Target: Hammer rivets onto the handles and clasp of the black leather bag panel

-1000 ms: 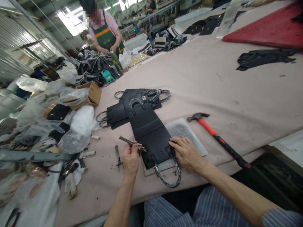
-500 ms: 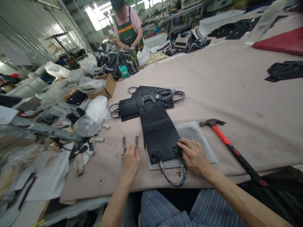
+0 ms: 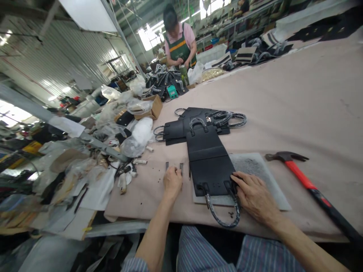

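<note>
A black leather bag panel (image 3: 209, 158) lies over a pale board (image 3: 262, 177), with a braided grey-and-black handle (image 3: 222, 223) at its near end and another at its far end. My right hand (image 3: 253, 192) pinches the panel's near right corner by the handle tab. To the left, my left hand (image 3: 172, 183) is closed, fingertips drawn together between two slim metal tools, the left one (image 3: 167, 165) and the right one (image 3: 181, 167). Its fingers touch the right tool's area; what they hold is hidden. Another thin dark tool (image 3: 190, 172) lies along the panel's left edge.
A claw hammer (image 3: 300, 175) with a red-and-black grip lies on the right. More black bag panels (image 3: 176, 130) are stacked beyond. Plastic bags (image 3: 138, 136) and a cardboard box (image 3: 155, 107) crowd the left. Across the table a co-worker (image 3: 181, 45) stands behind piled bag parts.
The view has swung left, so everything sits further right. My left hand has moved closer to the right-hand metal tool. My right hand stays on the panel's corner.
</note>
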